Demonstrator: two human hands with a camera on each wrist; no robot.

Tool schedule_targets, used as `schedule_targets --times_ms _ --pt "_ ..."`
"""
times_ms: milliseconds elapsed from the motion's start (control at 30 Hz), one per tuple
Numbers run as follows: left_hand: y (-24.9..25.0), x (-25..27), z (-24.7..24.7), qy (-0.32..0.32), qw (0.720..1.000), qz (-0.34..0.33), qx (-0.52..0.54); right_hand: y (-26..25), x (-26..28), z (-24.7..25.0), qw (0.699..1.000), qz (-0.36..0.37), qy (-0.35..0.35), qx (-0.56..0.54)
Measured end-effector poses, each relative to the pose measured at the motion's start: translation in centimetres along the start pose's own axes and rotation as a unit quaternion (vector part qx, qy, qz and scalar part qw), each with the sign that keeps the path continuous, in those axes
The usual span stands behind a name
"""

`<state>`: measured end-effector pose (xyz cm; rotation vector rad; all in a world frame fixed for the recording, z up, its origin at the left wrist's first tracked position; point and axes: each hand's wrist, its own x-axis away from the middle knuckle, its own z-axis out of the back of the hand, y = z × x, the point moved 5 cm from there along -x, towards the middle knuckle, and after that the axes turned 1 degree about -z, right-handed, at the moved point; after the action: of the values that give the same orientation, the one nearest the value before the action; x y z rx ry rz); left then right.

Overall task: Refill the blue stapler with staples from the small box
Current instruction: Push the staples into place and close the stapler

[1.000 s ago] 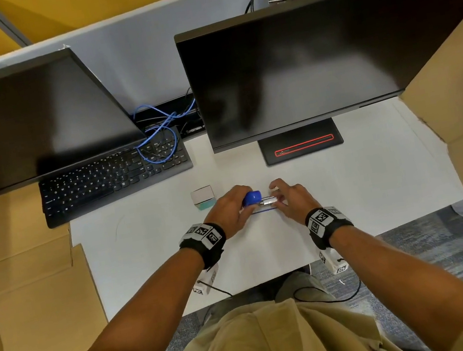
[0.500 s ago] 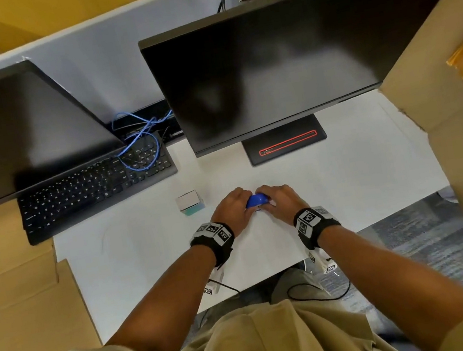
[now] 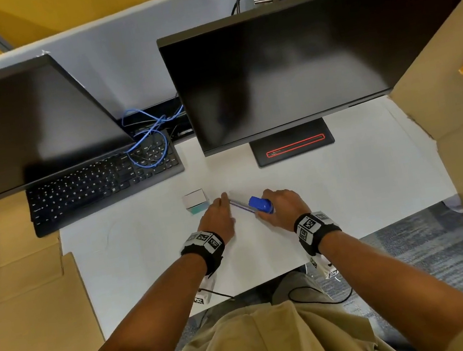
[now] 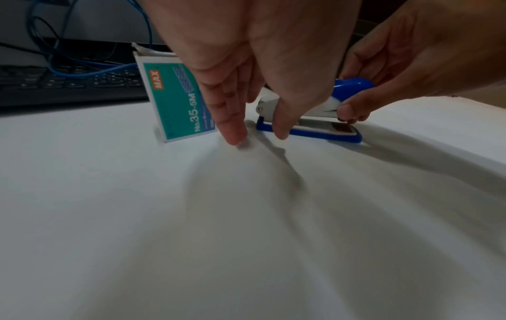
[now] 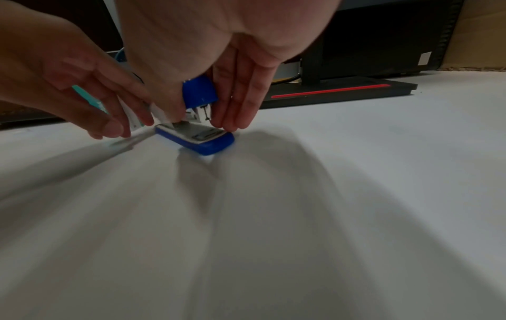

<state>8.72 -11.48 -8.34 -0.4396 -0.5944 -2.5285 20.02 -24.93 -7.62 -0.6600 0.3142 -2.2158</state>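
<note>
1. Your right hand [image 3: 283,208] pinches the blue stapler [image 3: 260,204] on the desk [image 3: 348,186]; left hand [image 3: 218,219] relaxed, holding nothing.
2. The stapler looks light, rigid and likely slippery: grip its sides.
3. The staple box [image 4: 175,95] stands beside it; thin card, so take it gently.

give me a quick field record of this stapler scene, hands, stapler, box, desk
stapler: blue stapler on white desk, top lifted off its base
right hand: right hand grips the stapler's front end
left hand: left hand fingers straight, at the stapler's rear, holding nothing visible
box: staple box upright, left of stapler
behind: keyboard
</note>
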Motion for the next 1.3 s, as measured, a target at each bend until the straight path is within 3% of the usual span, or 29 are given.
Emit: schedule_targets --times_ms 200,500,633,767,867,1000,1100,1300 --pt "0.5 0.5 -0.2 -0.03 0.999 0.012 0.042 -1.6 0.2 -0.1 0.998 0.027 0.048 -0.009" --pt "0.6 1.3 1.1 0.005 0.998 -0.009 0.062 -2.6 -0.7 -0.7 0.999 0.021 0.02 -0.017" --pt "0.3 2.0 2.2 0.045 0.997 -0.027 0.057 -3.0 -1.2 -0.5 1.0 0.006 0.006 -0.023" --pt "0.0 2.9 4.5 0.138 0.988 -0.073 -0.02 -3.0 -1.2 0.0 1.0 0.008 0.007 -0.024" --pt "-1.9 2.7 5.9 0.167 0.982 -0.017 -0.09 -3.1 -1.2 0.3 1.0 0.013 0.004 -0.019" --pt "-4.9 1.9 6.2 0.106 0.991 0.057 -0.065 -3.2 -1.2 0.5 1.0 0.002 -0.003 -0.017" --pt "-5.0 1.7 6.0 0.068 0.995 0.058 -0.037 -3.4 -1.1 0.7 1.0 -0.003 -0.008 0.018" --pt "-3.7 1.6 5.5 0.055 0.997 0.057 -0.024 -4.5 -0.9 2.1 0.996 0.016 0.036 0.074"
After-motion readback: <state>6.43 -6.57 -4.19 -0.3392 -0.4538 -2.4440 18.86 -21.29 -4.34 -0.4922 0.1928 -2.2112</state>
